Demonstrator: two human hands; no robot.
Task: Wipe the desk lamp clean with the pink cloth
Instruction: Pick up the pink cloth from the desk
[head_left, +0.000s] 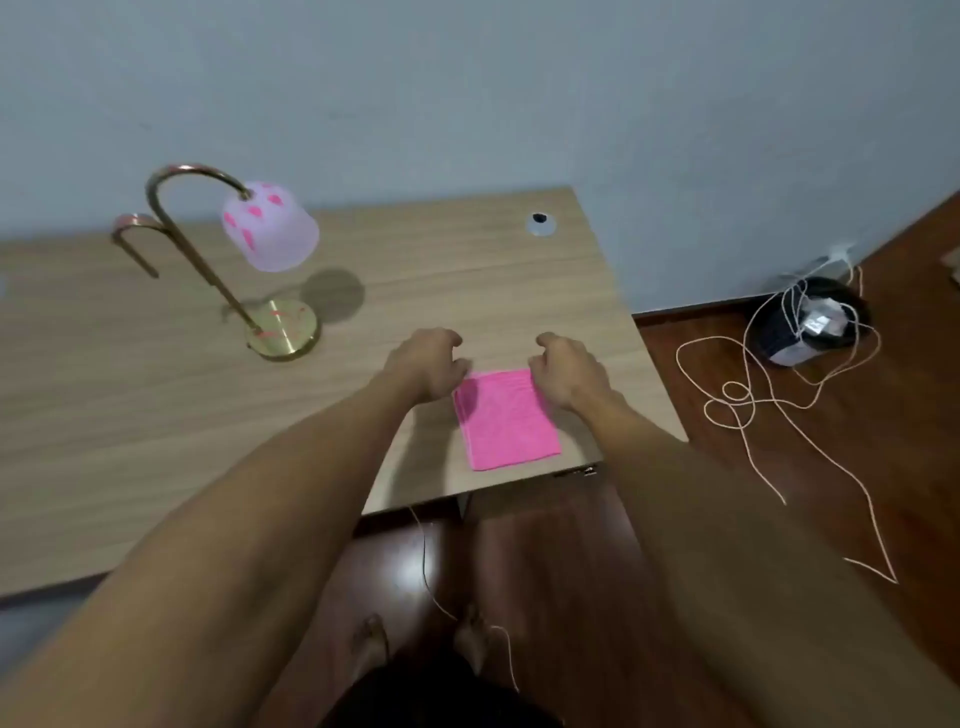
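Hands (427, 364) (567, 370) — 2, cloth (506, 423) — 1, lamp (270, 244) — 1

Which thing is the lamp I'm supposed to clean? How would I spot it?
Look at the wooden desk against the blue-grey wall. Left of the two hands and the flat pink cloth stands the desk lamp. It is the only tall thing there: a round gold base, a curved gold neck, and a pale shade with pink smears.
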